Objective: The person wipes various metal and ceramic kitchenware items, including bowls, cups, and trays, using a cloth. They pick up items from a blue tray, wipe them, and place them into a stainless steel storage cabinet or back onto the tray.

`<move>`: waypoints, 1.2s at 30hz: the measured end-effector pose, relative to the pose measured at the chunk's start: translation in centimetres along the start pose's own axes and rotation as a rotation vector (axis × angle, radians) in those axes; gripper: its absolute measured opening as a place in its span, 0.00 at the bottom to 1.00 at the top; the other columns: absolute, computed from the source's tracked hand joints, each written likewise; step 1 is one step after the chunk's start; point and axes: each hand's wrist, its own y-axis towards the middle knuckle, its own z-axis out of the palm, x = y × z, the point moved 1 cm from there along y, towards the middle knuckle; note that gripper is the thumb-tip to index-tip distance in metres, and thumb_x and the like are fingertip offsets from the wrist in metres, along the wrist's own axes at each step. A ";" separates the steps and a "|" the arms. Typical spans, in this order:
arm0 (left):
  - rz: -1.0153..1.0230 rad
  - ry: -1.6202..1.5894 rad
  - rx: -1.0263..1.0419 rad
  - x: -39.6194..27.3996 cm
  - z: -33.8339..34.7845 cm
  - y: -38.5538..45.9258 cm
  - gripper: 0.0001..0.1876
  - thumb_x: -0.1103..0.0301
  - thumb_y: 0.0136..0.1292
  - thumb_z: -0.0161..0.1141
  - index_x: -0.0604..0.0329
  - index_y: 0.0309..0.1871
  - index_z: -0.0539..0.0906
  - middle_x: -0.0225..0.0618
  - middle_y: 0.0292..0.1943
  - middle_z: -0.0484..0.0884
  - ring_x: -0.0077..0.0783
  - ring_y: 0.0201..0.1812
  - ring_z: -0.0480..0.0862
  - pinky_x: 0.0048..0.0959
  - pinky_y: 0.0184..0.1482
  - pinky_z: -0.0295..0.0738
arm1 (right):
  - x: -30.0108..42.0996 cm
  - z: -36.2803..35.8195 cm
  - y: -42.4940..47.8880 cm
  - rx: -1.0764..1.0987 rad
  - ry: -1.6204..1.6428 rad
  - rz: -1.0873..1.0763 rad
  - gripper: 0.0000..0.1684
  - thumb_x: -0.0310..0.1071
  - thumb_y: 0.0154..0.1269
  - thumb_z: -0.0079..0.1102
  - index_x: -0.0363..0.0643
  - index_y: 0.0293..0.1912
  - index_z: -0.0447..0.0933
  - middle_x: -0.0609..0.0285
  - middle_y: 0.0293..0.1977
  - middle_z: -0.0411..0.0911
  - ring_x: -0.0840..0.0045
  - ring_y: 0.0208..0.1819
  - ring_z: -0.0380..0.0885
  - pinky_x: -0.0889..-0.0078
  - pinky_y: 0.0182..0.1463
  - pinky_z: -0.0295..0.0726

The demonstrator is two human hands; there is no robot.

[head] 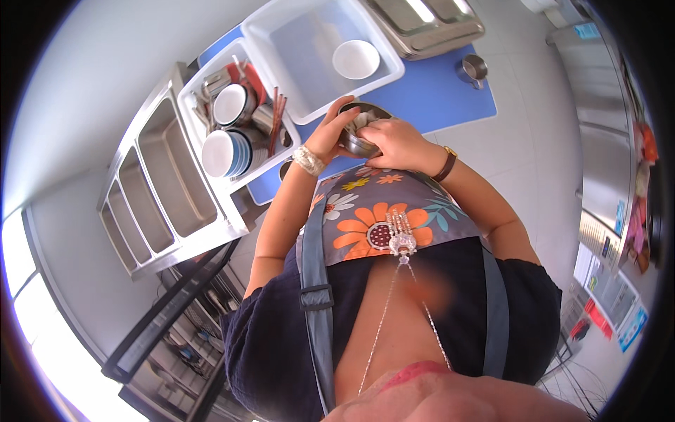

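Note:
My left hand (328, 131) grips the side of a round stainless-steel bowl (356, 145), holding it tilted just in front of my apron. My right hand (405, 143) presses a pale crumpled cloth (360, 121) into the bowl's inside; its fingertips are partly hidden there. Beyond the bowl, a large white plastic tub (393, 74) holds one white bowl (356, 59). To the left, a smaller white tub (293, 138) contains a stack of blue-striped bowls (241, 153), a dark-rimmed white bowl (230, 105), metal cups and brown chopsticks (278, 118).
Both tubs stand on a blue tabletop (443, 97). A steel mug (473, 69) sits near its right end, beside large rectangular steel pans (432, 26). A steel unit with several wells (176, 166) adjoins on the left. Steel cabinets (606, 153) line the far right.

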 end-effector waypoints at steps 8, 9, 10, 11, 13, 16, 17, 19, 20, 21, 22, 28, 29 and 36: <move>0.237 0.174 -0.086 3.3 1.7 4.0 0.26 0.76 0.52 0.43 0.46 0.57 0.68 0.31 0.32 0.72 0.21 0.29 0.71 0.20 0.24 0.70 | -2.9 -0.8 -3.0 -0.028 -0.252 0.098 0.32 0.50 0.34 0.69 0.46 0.41 0.73 0.60 0.37 0.73 0.65 0.43 0.71 0.52 0.56 0.59; 0.249 0.187 -0.092 3.7 1.5 4.6 0.26 0.76 0.52 0.43 0.45 0.57 0.69 0.29 0.28 0.71 0.19 0.26 0.69 0.17 0.22 0.66 | -2.9 -1.2 -2.9 -0.002 -0.210 0.154 0.31 0.51 0.35 0.69 0.45 0.40 0.74 0.60 0.35 0.74 0.65 0.42 0.72 0.54 0.55 0.60; 0.251 0.159 -0.104 4.2 1.4 5.2 0.26 0.76 0.52 0.42 0.45 0.56 0.69 0.27 0.25 0.69 0.18 0.24 0.67 0.17 0.20 0.63 | -3.0 -1.5 -2.9 0.024 -0.167 0.209 0.30 0.51 0.35 0.69 0.45 0.39 0.74 0.60 0.33 0.74 0.65 0.41 0.72 0.56 0.54 0.60; 0.255 0.130 -0.114 4.6 1.5 5.8 0.26 0.76 0.51 0.42 0.44 0.56 0.69 0.25 0.23 0.67 0.16 0.21 0.64 0.16 0.19 0.60 | -3.2 -1.6 -3.0 0.050 -0.124 0.264 0.29 0.51 0.35 0.69 0.45 0.38 0.75 0.60 0.31 0.74 0.66 0.39 0.73 0.58 0.53 0.61; 0.207 0.019 -0.112 5.8 1.1 7.1 0.26 0.76 0.52 0.41 0.44 0.56 0.70 0.25 0.24 0.67 0.17 0.22 0.65 0.16 0.20 0.63 | -4.5 -1.1 -3.4 -0.092 -0.072 0.197 0.28 0.52 0.37 0.68 0.44 0.36 0.76 0.60 0.28 0.75 0.65 0.36 0.73 0.61 0.52 0.61; 0.150 0.164 -0.124 6.7 2.1 8.3 0.27 0.77 0.52 0.40 0.44 0.58 0.67 0.33 0.41 0.72 0.24 0.32 0.72 0.19 0.26 0.71 | -8.2 1.1 -5.4 -0.171 -0.014 0.216 0.29 0.54 0.41 0.66 0.43 0.38 0.76 0.59 0.30 0.77 0.67 0.37 0.75 0.64 0.50 0.65; 0.140 0.265 -0.143 6.7 2.2 8.7 0.28 0.77 0.51 0.40 0.45 0.59 0.66 0.34 0.47 0.72 0.27 0.37 0.74 0.20 0.29 0.73 | -9.3 1.6 -5.8 -0.176 0.010 0.226 0.30 0.56 0.42 0.66 0.43 0.40 0.76 0.59 0.31 0.78 0.69 0.38 0.76 0.65 0.49 0.66; 0.231 0.442 -0.145 8.7 1.5 10.3 0.28 0.78 0.53 0.40 0.46 0.60 0.64 0.37 0.48 0.73 0.31 0.40 0.76 0.25 0.33 0.75 | -10.1 1.0 -7.1 -0.313 0.825 0.639 0.27 0.54 0.55 0.57 0.39 0.43 0.75 0.60 0.37 0.78 0.73 0.42 0.76 0.68 0.47 0.72; 0.505 0.676 -0.191 10.4 0.3 11.9 0.27 0.78 0.55 0.41 0.48 0.60 0.64 0.41 0.49 0.73 0.37 0.42 0.77 0.31 0.38 0.75 | -10.5 0.5 -7.3 -0.500 1.047 0.651 0.26 0.53 0.60 0.52 0.39 0.45 0.73 0.60 0.39 0.77 0.74 0.44 0.76 0.70 0.46 0.74; 0.766 0.915 -0.225 11.5 -0.7 13.2 0.25 0.78 0.56 0.42 0.50 0.60 0.63 0.44 0.50 0.73 0.43 0.44 0.78 0.36 0.43 0.75 | -11.2 0.0 -7.6 -0.692 1.267 0.677 0.25 0.51 0.64 0.46 0.38 0.47 0.72 0.60 0.42 0.76 0.75 0.45 0.75 0.73 0.45 0.75; 0.727 0.982 -0.243 11.5 -1.1 13.3 0.24 0.76 0.57 0.43 0.50 0.59 0.63 0.44 0.51 0.73 0.44 0.45 0.78 0.38 0.43 0.74 | -12.1 -0.3 -8.1 -0.779 1.350 0.670 0.25 0.51 0.66 0.44 0.39 0.49 0.70 0.59 0.43 0.75 0.74 0.45 0.75 0.71 0.45 0.75; 0.591 1.200 -0.485 6.2 0.5 8.3 0.17 0.71 0.57 0.51 0.51 0.52 0.72 0.40 0.45 0.78 0.45 0.40 0.79 0.37 0.43 0.75 | -11.9 -1.2 -8.0 -0.950 1.516 0.586 0.25 0.50 0.67 0.41 0.41 0.54 0.64 0.57 0.47 0.71 0.71 0.44 0.74 0.65 0.44 0.75; 0.667 1.191 -0.471 4.9 0.3 6.8 0.15 0.71 0.57 0.52 0.52 0.49 0.74 0.40 0.42 0.79 0.44 0.38 0.80 0.35 0.41 0.76 | -11.2 -1.3 -7.8 -0.944 1.517 0.590 0.25 0.50 0.67 0.41 0.41 0.54 0.63 0.57 0.47 0.71 0.70 0.44 0.74 0.64 0.44 0.75; 0.560 1.190 -0.809 -9.0 -8.6 -3.5 0.12 0.68 0.56 0.51 0.57 0.40 0.81 0.42 0.35 0.82 0.40 0.36 0.82 0.32 0.41 0.75 | -10.0 -1.5 -7.4 -0.923 1.522 0.557 0.27 0.52 0.67 0.40 0.41 0.55 0.63 0.58 0.50 0.70 0.69 0.49 0.71 0.63 0.50 0.72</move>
